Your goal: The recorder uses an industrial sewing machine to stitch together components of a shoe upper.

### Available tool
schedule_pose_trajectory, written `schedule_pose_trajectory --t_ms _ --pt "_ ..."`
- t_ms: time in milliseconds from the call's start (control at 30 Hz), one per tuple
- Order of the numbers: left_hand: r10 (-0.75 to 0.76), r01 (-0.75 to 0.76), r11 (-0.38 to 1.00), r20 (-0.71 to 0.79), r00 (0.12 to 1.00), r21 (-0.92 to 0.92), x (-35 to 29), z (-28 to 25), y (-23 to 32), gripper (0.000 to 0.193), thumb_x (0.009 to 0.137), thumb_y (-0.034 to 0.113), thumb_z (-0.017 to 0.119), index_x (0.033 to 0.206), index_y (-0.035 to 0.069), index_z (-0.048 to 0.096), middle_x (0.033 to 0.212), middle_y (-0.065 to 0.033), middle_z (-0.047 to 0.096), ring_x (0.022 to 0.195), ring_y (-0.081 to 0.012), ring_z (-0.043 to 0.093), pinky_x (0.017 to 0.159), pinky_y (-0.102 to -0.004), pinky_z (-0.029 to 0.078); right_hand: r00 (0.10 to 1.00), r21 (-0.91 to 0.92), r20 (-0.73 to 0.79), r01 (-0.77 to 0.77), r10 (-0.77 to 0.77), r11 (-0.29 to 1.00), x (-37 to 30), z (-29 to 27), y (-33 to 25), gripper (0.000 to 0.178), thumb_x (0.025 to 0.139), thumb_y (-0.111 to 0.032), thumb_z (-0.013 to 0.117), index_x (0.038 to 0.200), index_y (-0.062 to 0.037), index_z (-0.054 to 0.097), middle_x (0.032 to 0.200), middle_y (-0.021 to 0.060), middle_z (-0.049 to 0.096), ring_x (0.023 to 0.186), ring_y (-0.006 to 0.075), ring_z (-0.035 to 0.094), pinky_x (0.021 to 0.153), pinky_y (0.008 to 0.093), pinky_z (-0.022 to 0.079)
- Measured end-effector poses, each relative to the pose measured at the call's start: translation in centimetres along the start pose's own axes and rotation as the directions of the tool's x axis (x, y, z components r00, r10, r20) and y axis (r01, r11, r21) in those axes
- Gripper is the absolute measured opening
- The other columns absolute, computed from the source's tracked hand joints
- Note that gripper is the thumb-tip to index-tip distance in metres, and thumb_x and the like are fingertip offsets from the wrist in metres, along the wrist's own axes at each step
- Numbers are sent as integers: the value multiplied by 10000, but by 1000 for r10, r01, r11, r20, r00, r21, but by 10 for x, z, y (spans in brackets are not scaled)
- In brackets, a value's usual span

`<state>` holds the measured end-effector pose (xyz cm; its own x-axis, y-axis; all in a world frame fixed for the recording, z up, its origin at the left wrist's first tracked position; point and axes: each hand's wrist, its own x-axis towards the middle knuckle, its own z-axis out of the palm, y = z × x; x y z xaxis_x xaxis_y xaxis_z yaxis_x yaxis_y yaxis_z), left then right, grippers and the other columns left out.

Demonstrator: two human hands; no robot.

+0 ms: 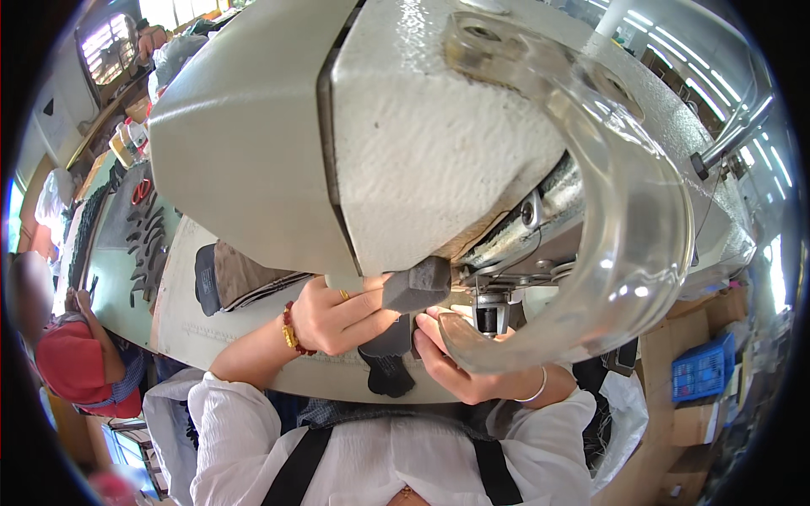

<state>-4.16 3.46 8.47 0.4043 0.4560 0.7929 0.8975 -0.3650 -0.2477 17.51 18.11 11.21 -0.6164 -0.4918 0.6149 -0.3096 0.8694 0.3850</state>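
I sit at an industrial sewing machine (245, 126) whose pale head fills the middle of the view. My left hand (342, 316) is closed, its fingers bent over the upper end of a dark fabric piece (390, 341). A dark grey block (418, 285) on the machine covers some of those fingertips. On the other side of the fabric, my right hand (460, 367) is closed at its edge beside the presser foot (489, 314). A clear curved guard (629, 244) hides some right fingers. The fabric's ribbed lower end hangs toward the table's front edge.
Folded brown and black fabric pieces (245, 274) lie on the table left of my hand. Farther left, red-handled scissors (142, 191) and several dark strips (145, 244) rest on another table, where a person in red (76, 363) sits. A blue basket (703, 368) stands among cardboard boxes at right.
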Motion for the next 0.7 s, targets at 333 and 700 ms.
schedule_pose_trajectory --t_ms 333,700 --pt "-55 52 998 99 994 36 -22 7 6 164 633 114 762 794 103 733 835 -47 690 755 -184 721 593 -325 580 999 -160 12 -40 43 986 -18 18 -7 242 802 -50 640 1006 8 755 1091 32 737 1017 153 719 845 293 632" --pt "-216 229 970 145 966 -81 -54 44 -3 233 787 87 726 1018 74 703 1081 -93 711 987 -247 694 826 -391 563 992 -320 -121 -55 17 946 -16 36 5 190 871 -125 750 1048 -63 721 1001 30 764 685 133 682 541 250 486"
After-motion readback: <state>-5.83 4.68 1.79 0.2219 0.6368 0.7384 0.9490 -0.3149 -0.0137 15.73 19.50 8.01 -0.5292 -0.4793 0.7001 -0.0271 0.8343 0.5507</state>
